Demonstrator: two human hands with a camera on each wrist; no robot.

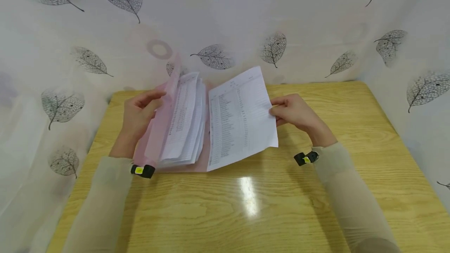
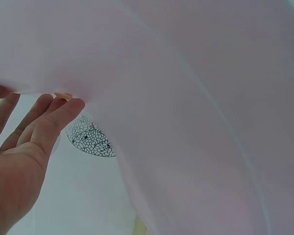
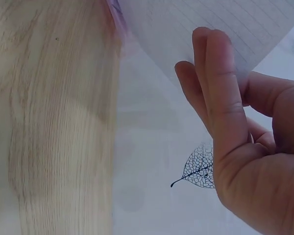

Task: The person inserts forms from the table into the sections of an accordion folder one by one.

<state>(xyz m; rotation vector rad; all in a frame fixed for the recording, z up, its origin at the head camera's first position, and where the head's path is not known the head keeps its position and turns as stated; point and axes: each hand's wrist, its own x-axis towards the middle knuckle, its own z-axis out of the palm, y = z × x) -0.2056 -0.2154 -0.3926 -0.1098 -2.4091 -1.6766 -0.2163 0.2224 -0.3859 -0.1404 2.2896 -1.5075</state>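
A pink translucent folder (image 1: 156, 132) lies open on the table, its front cover raised at the left. My left hand (image 1: 137, 115) pinches the edge of that cover between thumb and fingers; the left wrist view shows the cover (image 2: 176, 122) filling most of the picture. Inside the folder stands a stack of printed sheets (image 1: 183, 117), fanned at its right edge. One printed sheet (image 1: 239, 118) is lifted and tilted over the folder's right side. At its right edge, my right hand (image 1: 294, 114) pinches it. The right wrist view shows this sheet (image 3: 161, 34) behind the fingers.
The wooden table (image 1: 225, 214) stretches out in front of and to both sides of the folder. A pale curtain (image 1: 225, 15) printed with dark leaves hangs behind and at both sides. Black bands with yellow marks sit at both wrists.
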